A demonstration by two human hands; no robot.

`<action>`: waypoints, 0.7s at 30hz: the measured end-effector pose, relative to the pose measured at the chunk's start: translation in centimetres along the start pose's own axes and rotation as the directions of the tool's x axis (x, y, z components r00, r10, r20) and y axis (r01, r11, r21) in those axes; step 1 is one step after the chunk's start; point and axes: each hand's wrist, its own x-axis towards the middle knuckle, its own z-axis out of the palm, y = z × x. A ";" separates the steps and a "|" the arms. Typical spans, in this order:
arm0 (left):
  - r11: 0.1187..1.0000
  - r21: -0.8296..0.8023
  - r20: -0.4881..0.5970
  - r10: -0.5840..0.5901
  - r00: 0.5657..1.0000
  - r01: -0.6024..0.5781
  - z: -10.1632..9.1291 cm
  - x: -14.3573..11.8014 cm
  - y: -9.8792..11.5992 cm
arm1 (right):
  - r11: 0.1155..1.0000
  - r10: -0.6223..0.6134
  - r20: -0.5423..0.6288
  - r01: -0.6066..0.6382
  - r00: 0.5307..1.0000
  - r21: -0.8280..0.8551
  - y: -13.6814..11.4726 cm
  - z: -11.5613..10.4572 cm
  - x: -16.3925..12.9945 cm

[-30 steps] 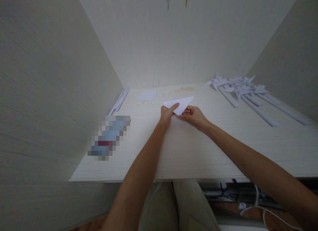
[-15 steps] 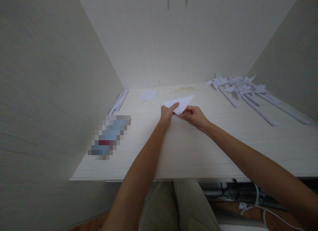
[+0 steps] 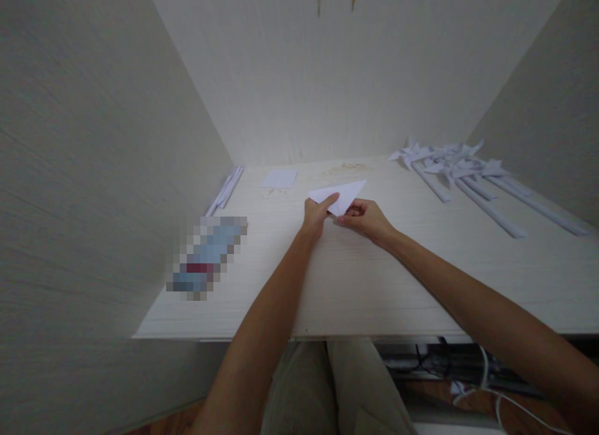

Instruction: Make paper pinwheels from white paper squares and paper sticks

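Note:
A folded sheet of white paper (image 3: 349,193), roughly triangular, is held up over the middle of the white table. My left hand (image 3: 317,215) grips its left part, the thumb lying across the front and the fingers hidden behind. At the paper's lower corner, my right hand (image 3: 365,216) pinches the edge between thumb and curled fingers. A vertical crease shows near that corner.
White paper pinwheels (image 3: 461,160) on rolled paper sticks lie at the back right. Rolled paper sticks (image 3: 225,190) rest along the left wall. A white paper square (image 3: 279,178) lies at the back left, and a pixelated bluish item (image 3: 208,257) at the left.
Almost nothing differs. Both hands keep hold of the folded paper, and the whole view has shifted very slightly.

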 end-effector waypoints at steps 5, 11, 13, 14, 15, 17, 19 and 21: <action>1.000 0.025 0.023 0.013 1.000 -0.014 -0.1 0.0 -0.1 | 1.000 0.005 -0.024 -0.005 1.000 -0.011 0.3 0.0 0.0; 0.999 0.039 0.030 0.018 0.999 -0.019 -0.1 0.2 -0.2 | 0.990 0.028 -0.112 -0.043 0.993 -0.131 0.0 0.0 0.0; 0.999 0.044 0.033 0.020 0.999 -0.022 -0.1 0.1 -0.2 | 0.984 0.028 -0.124 -0.049 0.992 -0.169 -0.1 0.0 0.0; 0.999 0.045 0.037 0.021 0.999 -0.023 -0.1 0.1 -0.2 | 0.982 0.025 -0.124 -0.048 0.992 -0.183 -0.1 0.0 0.0; 0.999 0.044 0.043 0.022 0.999 -0.024 -0.1 0.1 -0.2 | 0.980 0.021 -0.123 -0.045 0.992 -0.195 -0.1 0.0 0.0; 0.999 0.043 0.054 0.018 0.998 -0.020 -0.1 0.0 -0.1 | 0.977 0.008 -0.117 -0.033 0.993 -0.209 -0.1 0.0 0.0; 0.999 0.043 0.061 0.011 0.998 -0.014 -0.1 0.0 -0.1 | 0.977 0.006 -0.110 -0.029 0.994 -0.212 0.0 -0.1 0.1; 0.999 0.035 0.058 0.006 0.998 -0.008 -0.1 -0.1 0.0 | 0.979 0.004 -0.104 -0.025 0.995 -0.202 0.2 -0.2 0.2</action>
